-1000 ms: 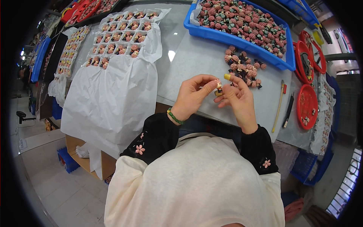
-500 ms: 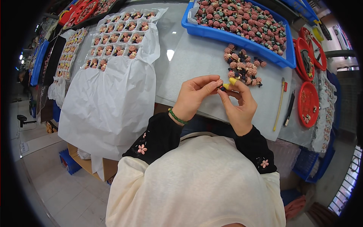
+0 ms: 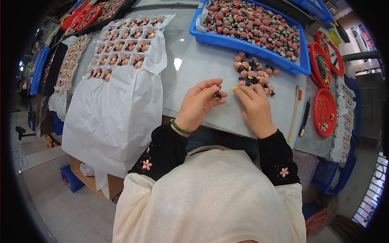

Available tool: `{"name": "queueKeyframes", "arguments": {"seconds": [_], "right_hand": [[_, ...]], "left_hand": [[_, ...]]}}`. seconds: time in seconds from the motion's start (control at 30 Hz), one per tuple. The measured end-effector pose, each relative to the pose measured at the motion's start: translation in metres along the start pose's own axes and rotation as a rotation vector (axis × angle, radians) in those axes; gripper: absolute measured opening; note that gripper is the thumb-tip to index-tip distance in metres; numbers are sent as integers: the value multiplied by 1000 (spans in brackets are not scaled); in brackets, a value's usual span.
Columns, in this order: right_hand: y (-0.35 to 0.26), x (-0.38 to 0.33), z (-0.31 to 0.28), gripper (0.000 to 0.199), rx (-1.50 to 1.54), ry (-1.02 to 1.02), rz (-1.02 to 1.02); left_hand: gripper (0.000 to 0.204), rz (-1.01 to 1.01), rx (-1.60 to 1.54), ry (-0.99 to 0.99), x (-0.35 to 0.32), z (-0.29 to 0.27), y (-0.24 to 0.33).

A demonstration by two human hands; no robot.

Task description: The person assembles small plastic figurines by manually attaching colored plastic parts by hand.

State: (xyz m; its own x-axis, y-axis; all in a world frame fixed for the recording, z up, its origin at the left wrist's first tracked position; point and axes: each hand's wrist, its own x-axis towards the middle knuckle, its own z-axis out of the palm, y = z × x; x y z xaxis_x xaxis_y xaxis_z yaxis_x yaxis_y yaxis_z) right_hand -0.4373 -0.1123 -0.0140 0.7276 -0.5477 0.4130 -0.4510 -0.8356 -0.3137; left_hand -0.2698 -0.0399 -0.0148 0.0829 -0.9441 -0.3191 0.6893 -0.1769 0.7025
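Note:
My left hand (image 3: 199,103) pinches a small dark piece with a pink top (image 3: 218,94) between thumb and fingers, just above the grey table (image 3: 198,65). My right hand (image 3: 254,106) rests on the table to its right, fingers curled, with a small yellow bit (image 3: 233,88) at its fingertip. Just beyond the right hand lies a loose pile of pink flower-shaped pieces (image 3: 253,73). A green bead bracelet is on my left wrist.
A blue tray (image 3: 227,40) full of pink and dark pieces stands at the back. A white sheet (image 3: 113,113) at the left carries rows of finished pieces (image 3: 121,52). Red round dishes (image 3: 324,109), a yellow stick (image 3: 294,111) and a dark pen (image 3: 304,117) lie right.
My hands were joined together on one small piece; now they have parted, the left keeping the dark piece and the right lowered to the table near the pile.

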Motion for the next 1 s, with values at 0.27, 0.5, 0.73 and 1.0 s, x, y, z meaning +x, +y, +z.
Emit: {"name": "queueKeyframes", "arguments": {"seconds": [0.27, 0.5, 0.73, 1.0], "right_hand": [[-23, 1, 8, 30, 724, 307, 291], [-27, -10, 16, 43, 1024, 301, 506], [-24, -13, 20, 41, 838, 365, 325], [-20, -10, 6, 37, 1015, 353, 478]], "left_hand": [[31, -151, 122, -105, -1, 7, -1], [23, 38, 204, -83, 4, 7, -10], [27, 27, 46, -180, 4, -1, -13], [34, 110, 102, -117, 3, 3, -4]]}}
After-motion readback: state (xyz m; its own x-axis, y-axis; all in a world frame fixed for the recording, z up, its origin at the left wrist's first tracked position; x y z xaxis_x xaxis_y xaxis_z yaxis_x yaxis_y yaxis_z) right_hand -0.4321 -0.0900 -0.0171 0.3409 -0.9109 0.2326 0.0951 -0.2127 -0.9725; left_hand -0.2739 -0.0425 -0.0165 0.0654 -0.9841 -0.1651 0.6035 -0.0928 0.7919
